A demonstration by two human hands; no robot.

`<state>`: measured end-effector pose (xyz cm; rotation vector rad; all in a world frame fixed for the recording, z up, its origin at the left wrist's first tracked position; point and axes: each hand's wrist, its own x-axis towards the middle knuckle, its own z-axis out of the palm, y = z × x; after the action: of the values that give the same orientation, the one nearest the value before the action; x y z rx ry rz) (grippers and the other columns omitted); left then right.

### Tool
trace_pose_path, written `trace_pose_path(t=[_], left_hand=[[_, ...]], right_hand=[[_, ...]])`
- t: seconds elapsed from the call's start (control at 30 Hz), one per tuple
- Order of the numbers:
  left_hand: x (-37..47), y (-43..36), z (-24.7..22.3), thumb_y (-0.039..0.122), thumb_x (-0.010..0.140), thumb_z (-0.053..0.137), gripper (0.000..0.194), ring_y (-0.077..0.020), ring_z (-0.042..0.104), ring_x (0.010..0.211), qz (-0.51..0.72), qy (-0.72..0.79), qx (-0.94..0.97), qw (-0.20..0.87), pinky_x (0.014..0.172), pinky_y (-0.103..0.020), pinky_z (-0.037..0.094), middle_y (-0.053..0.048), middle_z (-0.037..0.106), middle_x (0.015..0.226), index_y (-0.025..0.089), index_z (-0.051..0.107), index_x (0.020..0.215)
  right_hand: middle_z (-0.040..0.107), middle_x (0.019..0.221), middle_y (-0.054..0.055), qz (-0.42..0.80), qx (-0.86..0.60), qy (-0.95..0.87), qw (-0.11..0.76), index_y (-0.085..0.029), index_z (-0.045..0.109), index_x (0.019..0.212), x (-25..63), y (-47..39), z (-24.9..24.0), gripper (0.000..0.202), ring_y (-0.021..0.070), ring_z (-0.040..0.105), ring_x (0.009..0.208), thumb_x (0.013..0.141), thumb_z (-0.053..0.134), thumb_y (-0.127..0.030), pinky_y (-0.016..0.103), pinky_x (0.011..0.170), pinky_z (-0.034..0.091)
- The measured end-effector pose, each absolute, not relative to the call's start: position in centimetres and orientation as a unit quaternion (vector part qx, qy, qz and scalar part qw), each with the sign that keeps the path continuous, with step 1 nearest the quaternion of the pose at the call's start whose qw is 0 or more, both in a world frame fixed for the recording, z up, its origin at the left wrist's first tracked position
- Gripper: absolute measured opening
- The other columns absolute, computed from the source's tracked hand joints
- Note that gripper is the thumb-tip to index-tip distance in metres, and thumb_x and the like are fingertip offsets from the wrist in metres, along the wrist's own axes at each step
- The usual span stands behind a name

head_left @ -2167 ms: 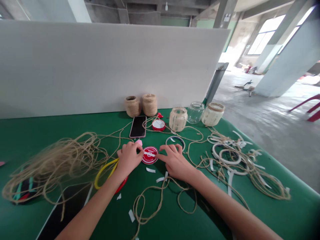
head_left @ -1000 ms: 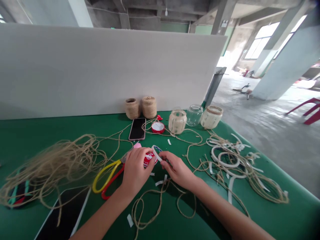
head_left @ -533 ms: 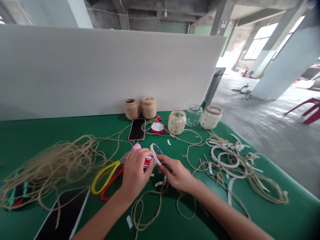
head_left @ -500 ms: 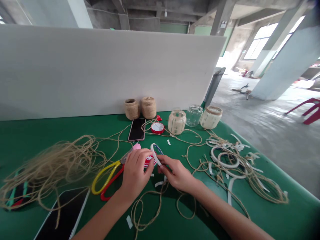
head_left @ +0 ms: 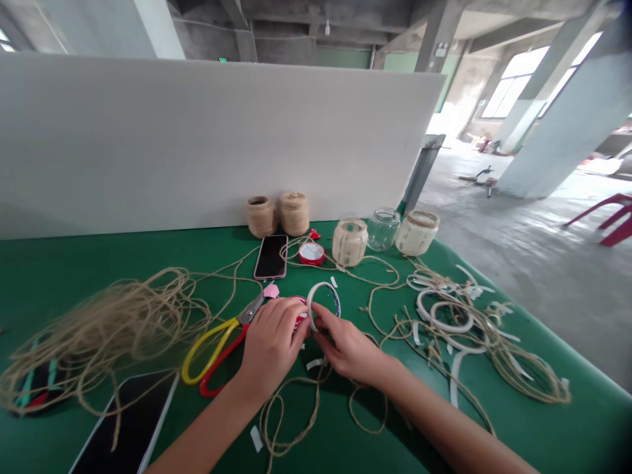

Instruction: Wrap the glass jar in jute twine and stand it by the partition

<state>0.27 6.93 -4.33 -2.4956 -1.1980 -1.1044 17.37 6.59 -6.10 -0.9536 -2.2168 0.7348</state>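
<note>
Between my hands stands a narrow white roll of double-sided tape (head_left: 323, 286), tilted up on edge, its core bluish inside. My right hand (head_left: 348, 349) grips its lower rim, thumb outside and fingers through the ring. My left hand (head_left: 271, 336) has its thumb and fingertips pinched at the roll's left edge; whether a tape end lies in them is hidden. Partly behind my left hand lies a red and white lid (head_left: 299, 320). Scissors (head_left: 222, 349) with one yellow and one red handle lie left of that hand, and a pink piece (head_left: 271, 291) lies by their tip.
Tangled jute twine (head_left: 133, 309) covers the left, near a large dark tablet (head_left: 128, 421). Twine-wrapped jars (head_left: 295, 214), a phone (head_left: 271, 257), a clear jar (head_left: 384, 230) and taped jars (head_left: 350, 242) line the back. Tape rings (head_left: 444, 326) and twine lie right. A white board (head_left: 212, 145) stands behind.
The tape roll has turned to face me more and shifted slightly right. My right hand's fingers have moved into the ring, and my left fingertips have come close to its edge.
</note>
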Motion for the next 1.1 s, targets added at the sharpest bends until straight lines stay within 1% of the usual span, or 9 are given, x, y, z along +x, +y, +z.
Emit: trace_pose_path(t=[0.13, 0.3, 0.37, 0.47, 0.53, 0.63, 0.83, 1.03, 1.1], left_hand=[[0.3, 7.0, -4.6, 0.015, 0.083, 0.052, 0.011, -0.0199, 0.053, 0.090, -0.367, -0.404, -0.836, 0.049, 0.081, -0.035, 0.043, -0.006, 0.061, 0.092, 0.018, 0.052, 0.093], [0.1, 7.6, -4.5, 0.019, 0.085, 0.047, 0.003, -0.0185, 0.050, 0.086, -0.332, -0.428, -0.838, -0.064, 0.077, -0.034, 0.044, -0.004, 0.057, 0.088, 0.019, 0.050, 0.086], [0.0, 7.8, -4.5, 0.020, 0.086, 0.045, 0.007, -0.0181, 0.050, 0.083, -0.312, -0.427, -0.844, -0.087, 0.074, -0.033, 0.043, -0.003, 0.056, 0.084, 0.019, 0.050, 0.082], [0.1, 7.7, -4.7, 0.021, 0.087, 0.044, 0.008, -0.0181, 0.049, 0.081, -0.318, -0.434, -0.839, -0.081, 0.071, -0.033, 0.043, -0.003, 0.056, 0.082, 0.019, 0.050, 0.082], [0.3, 7.6, -4.9, 0.022, 0.087, 0.046, 0.007, -0.0188, 0.049, 0.085, -0.340, -0.445, -0.826, -0.064, 0.074, -0.033, 0.042, -0.004, 0.056, 0.089, 0.019, 0.051, 0.090], [0.5, 7.4, -5.2, 0.021, 0.086, 0.047, 0.014, -0.0191, 0.049, 0.091, -0.359, -0.442, -0.821, -0.045, 0.078, -0.033, 0.042, -0.006, 0.056, 0.096, 0.019, 0.050, 0.100], [0.3, 7.4, -5.3, 0.017, 0.085, 0.048, 0.010, -0.0185, 0.049, 0.085, -0.376, -0.418, -0.827, -0.017, 0.076, -0.033, 0.042, -0.004, 0.057, 0.087, 0.020, 0.052, 0.093], [0.2, 7.8, -4.9, 0.016, 0.085, 0.046, 0.006, -0.0183, 0.049, 0.084, -0.365, -0.422, -0.827, -0.072, 0.077, -0.033, 0.041, -0.003, 0.055, 0.084, 0.019, 0.051, 0.084], [0.2, 7.8, -4.8, 0.017, 0.084, 0.046, 0.006, -0.0187, 0.049, 0.084, -0.353, -0.420, -0.832, -0.082, 0.076, -0.033, 0.042, -0.003, 0.055, 0.083, 0.019, 0.050, 0.082]], right_hand=[[0.061, 0.100, 0.012, 0.261, -0.375, -0.846, 0.276, -0.011, 0.022, 0.134, 17.4, 6.8, -6.1, 0.047, 0.0191, 0.059, 0.085, 0.089, 0.035, -0.015, 0.029, 0.072, 0.047], [0.062, 0.099, 0.012, 0.238, -0.390, -0.854, 0.250, -0.011, 0.022, 0.134, 17.4, 6.8, -6.4, 0.045, 0.0200, 0.060, 0.084, 0.090, 0.034, -0.018, 0.030, 0.071, 0.047], [0.062, 0.100, 0.013, 0.231, -0.392, -0.856, 0.244, -0.011, 0.022, 0.134, 17.4, 6.8, -6.5, 0.046, 0.0207, 0.060, 0.085, 0.090, 0.034, -0.018, 0.030, 0.071, 0.047], [0.061, 0.103, 0.013, 0.232, -0.393, -0.852, 0.256, -0.012, 0.022, 0.134, 17.4, 6.8, -6.5, 0.045, 0.0207, 0.060, 0.088, 0.090, 0.034, -0.018, 0.030, 0.072, 0.047], [0.061, 0.104, 0.011, 0.238, -0.395, -0.846, 0.268, -0.014, 0.023, 0.133, 17.3, 6.8, -6.3, 0.044, 0.0200, 0.060, 0.088, 0.090, 0.034, -0.017, 0.030, 0.072, 0.047], [0.062, 0.102, 0.011, 0.243, -0.397, -0.843, 0.271, -0.014, 0.024, 0.133, 17.2, 6.7, -6.0, 0.044, 0.0196, 0.061, 0.084, 0.090, 0.034, -0.016, 0.029, 0.071, 0.047], [0.061, 0.104, 0.012, 0.244, -0.395, -0.844, 0.268, -0.013, 0.021, 0.135, 17.2, 6.6, -6.0, 0.046, 0.0203, 0.060, 0.087, 0.091, 0.033, -0.017, 0.030, 0.073, 0.047], [0.062, 0.102, 0.014, 0.224, -0.394, -0.854, 0.255, -0.010, 0.021, 0.135, 17.2, 6.7, -6.6, 0.045, 0.0210, 0.061, 0.085, 0.092, 0.032, -0.020, 0.031, 0.072, 0.048], [0.062, 0.101, 0.014, 0.220, -0.397, -0.854, 0.254, -0.011, 0.022, 0.135, 17.3, 6.8, -6.7, 0.045, 0.0211, 0.061, 0.085, 0.092, 0.032, -0.021, 0.031, 0.071, 0.048]])
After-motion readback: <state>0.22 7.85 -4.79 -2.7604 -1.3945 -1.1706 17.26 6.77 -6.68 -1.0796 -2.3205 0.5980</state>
